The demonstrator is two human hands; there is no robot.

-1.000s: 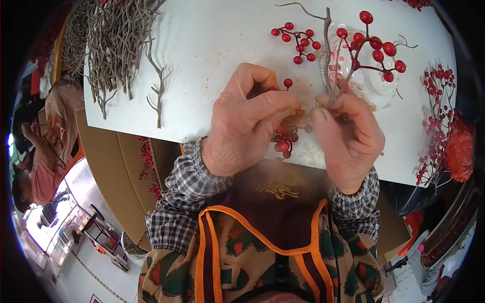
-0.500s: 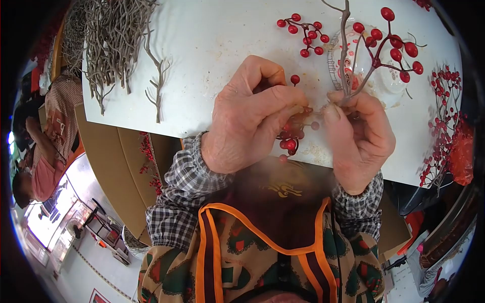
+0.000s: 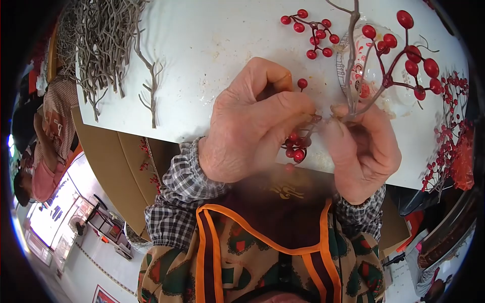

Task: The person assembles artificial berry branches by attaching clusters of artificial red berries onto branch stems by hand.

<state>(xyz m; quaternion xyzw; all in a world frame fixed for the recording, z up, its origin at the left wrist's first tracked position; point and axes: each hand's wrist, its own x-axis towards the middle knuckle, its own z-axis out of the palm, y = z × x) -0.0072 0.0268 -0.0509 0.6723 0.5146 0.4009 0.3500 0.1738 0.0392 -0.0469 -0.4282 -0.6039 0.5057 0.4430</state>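
My left hand is closed in a pinch on a small sprig of red berries; most of its stem is hidden behind the fingers, and several berries hang below them. Close by, my right hand pinches the lower end of a grey-brown twig. A forked cluster of glossy red berries rises from the same grip and leans right. The fingertips of the two hands are a small gap apart, over the near part of the white table.
Another berry sprig lies beyond my hands, beside a clear plastic dish with red print. Bare twigs are heaped at far left, one single twig beside them. Finished-looking berry branches lie right. A person is at left.
My right hand has shifted slightly right with the twig and its berry cluster, widening the gap to my left hand. My left hand keeps its pinch on the sprig. The camera view has shifted slightly.
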